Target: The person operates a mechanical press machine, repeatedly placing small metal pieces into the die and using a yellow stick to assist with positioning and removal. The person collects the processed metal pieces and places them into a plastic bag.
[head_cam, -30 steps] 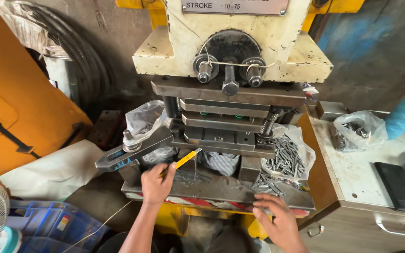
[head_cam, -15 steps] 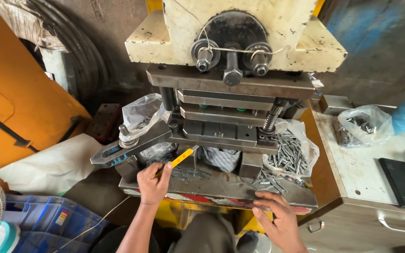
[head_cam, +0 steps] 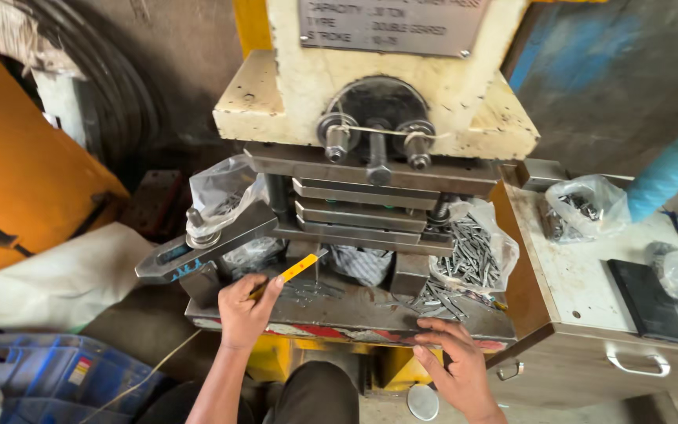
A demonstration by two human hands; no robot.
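Press bed (head_cam: 370, 308), workshop: yellow tool (head_cam: 292, 271) pinched closed in left hand (head_cam: 245, 310), tip held under die, just fwd of grip. Right hand (head_cam: 453, 363) laid flat, holding nothing, beside loose pins (head_cam: 441, 297). Many pins unfed; progress can't be judged.

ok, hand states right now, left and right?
Left hand: closed on a yellow stick.
Right hand: open, flat on the press bed, holding nothing.

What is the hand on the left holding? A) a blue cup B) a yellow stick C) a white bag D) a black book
B: the left hand grips a thin yellow stick that points in under the press, while the right hand lies flat on the metal plate's front edge.
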